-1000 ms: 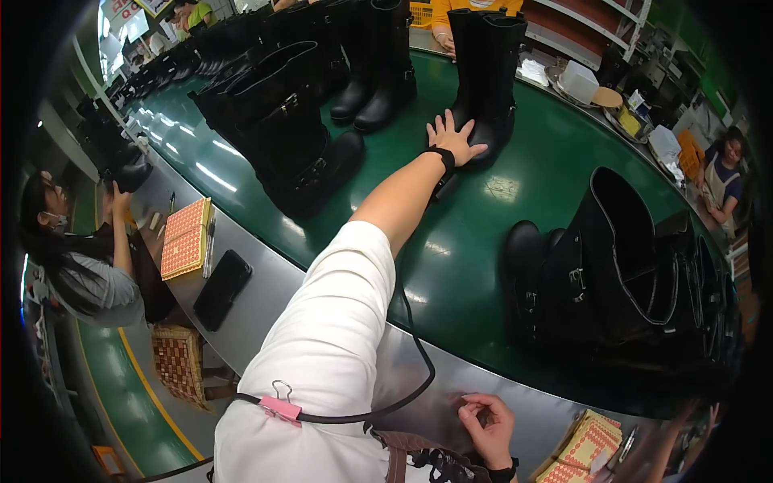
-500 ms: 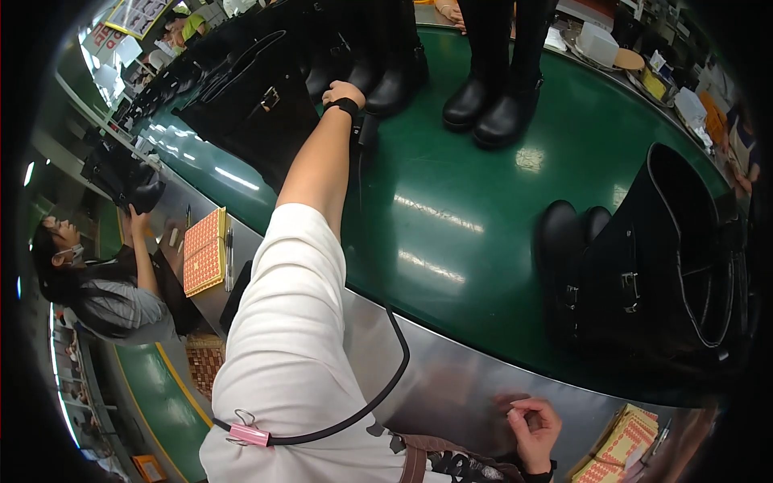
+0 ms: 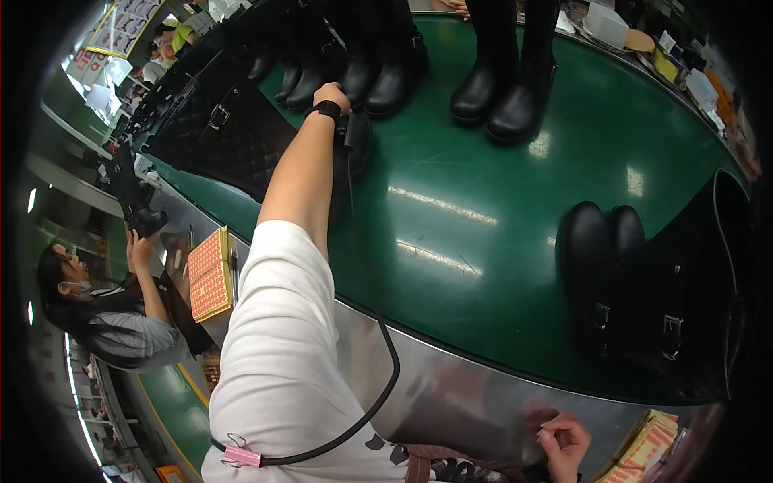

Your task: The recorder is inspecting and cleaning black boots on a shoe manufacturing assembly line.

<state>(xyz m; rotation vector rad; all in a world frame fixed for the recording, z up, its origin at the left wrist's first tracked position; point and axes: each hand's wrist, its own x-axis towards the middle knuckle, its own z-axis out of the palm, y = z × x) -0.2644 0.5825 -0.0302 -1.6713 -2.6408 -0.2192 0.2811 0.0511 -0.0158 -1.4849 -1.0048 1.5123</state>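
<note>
Black boot (image 3: 358,149) lies under left hand (image 3: 332,97).

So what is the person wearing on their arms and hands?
The left arm has a short white sleeve and is bare below it. A black band goes round the wrist by the left hand. A black cable loops down from the sleeve to a pink clip. The right hand wears no glove; its wrist is out of view.

boot factory: boots (image 3: 507,88) on conveyor belt (image 3: 483,241)
</note>
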